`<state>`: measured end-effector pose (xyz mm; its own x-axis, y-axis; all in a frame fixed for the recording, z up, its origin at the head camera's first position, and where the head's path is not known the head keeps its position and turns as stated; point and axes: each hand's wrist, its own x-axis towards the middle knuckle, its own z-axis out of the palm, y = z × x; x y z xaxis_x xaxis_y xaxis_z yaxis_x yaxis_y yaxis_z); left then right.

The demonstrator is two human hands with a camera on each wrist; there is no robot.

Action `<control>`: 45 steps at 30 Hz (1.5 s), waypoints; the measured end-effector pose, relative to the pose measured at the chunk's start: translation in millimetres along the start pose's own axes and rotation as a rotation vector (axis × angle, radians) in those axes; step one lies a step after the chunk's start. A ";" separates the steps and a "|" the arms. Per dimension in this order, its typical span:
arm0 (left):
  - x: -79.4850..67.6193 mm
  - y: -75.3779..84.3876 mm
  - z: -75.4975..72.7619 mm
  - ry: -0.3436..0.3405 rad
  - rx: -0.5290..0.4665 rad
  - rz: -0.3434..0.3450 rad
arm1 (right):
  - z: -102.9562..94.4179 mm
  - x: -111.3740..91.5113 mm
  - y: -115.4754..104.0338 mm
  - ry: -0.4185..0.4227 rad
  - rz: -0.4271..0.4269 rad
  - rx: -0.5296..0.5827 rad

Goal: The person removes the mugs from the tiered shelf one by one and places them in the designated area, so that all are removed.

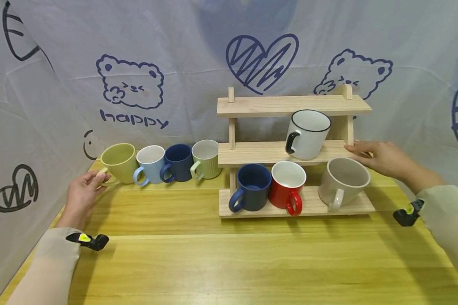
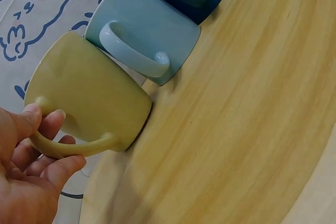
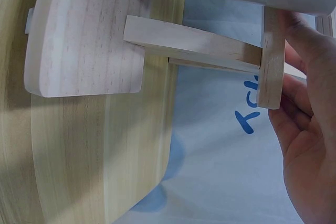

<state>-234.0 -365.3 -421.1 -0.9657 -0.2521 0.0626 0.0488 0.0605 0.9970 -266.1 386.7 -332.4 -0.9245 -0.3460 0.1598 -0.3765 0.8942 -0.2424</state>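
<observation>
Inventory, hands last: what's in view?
Table: 1, yellow, below
Cloth: count unclear, white, behind
Shelf: 1, pale wood, on table
Yellow mug: 1, yellow, far left
Blue mug: 1, light blue, beside yellow
Navy mugs: 2, navy, table and bottom tier
Green mug: 1, pale green, by shelf
White mug: 1, black-rimmed white, middle tier
Red mug: 1, red, bottom tier
Beige mug: 1, beige, bottom tier
Sleeves: 2, cream, arms
Wrist gear: 2, black-yellow, cuffs
Left hand: 1, gripping yellow mug
Right hand: 1, gripping shelf

1. Rack (image 1: 294,106) stands on bench (image 1: 229,262), before cloth (image 1: 198,67).
2. Four mugs (image 1: 158,167) stand in row on bench, left of rack.
3. One mug (image 1: 309,137) stands on middle shelf (image 1: 257,153).
4. Three mugs (image 1: 284,190) stand on bottom shelf (image 1: 311,200).
</observation>
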 end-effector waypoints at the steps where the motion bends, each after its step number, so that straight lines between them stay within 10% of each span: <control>1: -0.4 0.0 -0.3 -0.003 0.005 0.002 | 0.0 -0.2 -0.1 -0.001 0.000 0.001; 17: -1.2 -0.9 -5.7 -0.046 0.002 -0.001 | 1.5 -0.7 0.9 0.003 -0.006 0.011; 33: 5.3 1.3 -5.9 -0.090 0.403 -0.012 | 1.0 -0.3 1.2 -0.001 0.002 0.012; 45: 5.2 22.8 -1.8 -0.088 0.765 0.110 | 1.4 -0.1 2.4 0.003 0.002 0.008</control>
<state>-237.5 -367.0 -398.0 -0.9838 -0.1301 0.1236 -0.0130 0.7389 0.6737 -267.0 388.5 -334.4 -0.9253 -0.3430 0.1619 -0.3748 0.8926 -0.2507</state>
